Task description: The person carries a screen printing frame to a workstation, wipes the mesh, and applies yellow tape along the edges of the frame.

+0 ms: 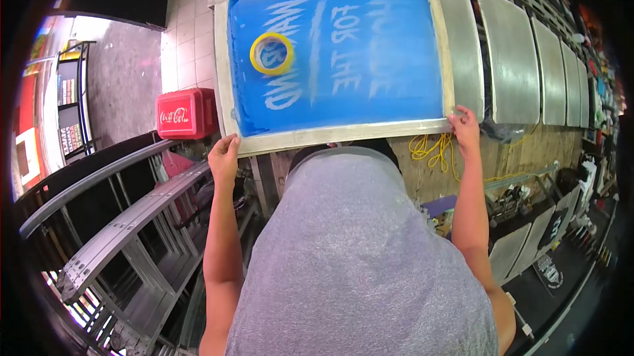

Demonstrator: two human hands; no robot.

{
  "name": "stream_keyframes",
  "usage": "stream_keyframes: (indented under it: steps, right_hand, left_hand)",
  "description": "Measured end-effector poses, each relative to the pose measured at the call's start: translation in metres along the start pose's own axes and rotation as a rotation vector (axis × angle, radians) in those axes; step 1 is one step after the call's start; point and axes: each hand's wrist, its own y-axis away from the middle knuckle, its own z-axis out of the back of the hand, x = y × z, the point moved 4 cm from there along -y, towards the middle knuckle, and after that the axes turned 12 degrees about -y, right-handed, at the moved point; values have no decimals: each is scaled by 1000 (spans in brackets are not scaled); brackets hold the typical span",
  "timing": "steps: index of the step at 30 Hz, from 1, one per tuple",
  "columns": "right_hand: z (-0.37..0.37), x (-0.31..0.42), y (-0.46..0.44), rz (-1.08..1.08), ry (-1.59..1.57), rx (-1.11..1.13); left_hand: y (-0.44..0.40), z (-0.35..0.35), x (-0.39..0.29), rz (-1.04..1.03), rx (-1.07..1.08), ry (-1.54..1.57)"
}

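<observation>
A screen-printing frame with a pale wooden border lies in front of me. Its blue-coated mesh carries lighter, mirrored lettering, partly readable as "FOR THE". On the left part of the mesh rests a roll of yellow-edged tape, which covers some letters. My left hand is closed at the near left corner of the frame, thumb and fingers pinched together there. At the near right corner, my right hand pinches the border with thumb and forefinger, its other fingers curled loosely.
Grey flat platens line up to the right and beneath the frame. A red Coca-Cola cooler stands at left, above an aluminium ladder. A tangled yellow cord hangs below my right hand. Tiled floor shows at upper left.
</observation>
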Motion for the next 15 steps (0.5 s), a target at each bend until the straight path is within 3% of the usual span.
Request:
stream_keyframes:
  steps: [15]
  right_hand:
    - [4,-18,-5,178,234,-181]
  left_hand:
    - [12,-7,-13,-64,-190,-100]
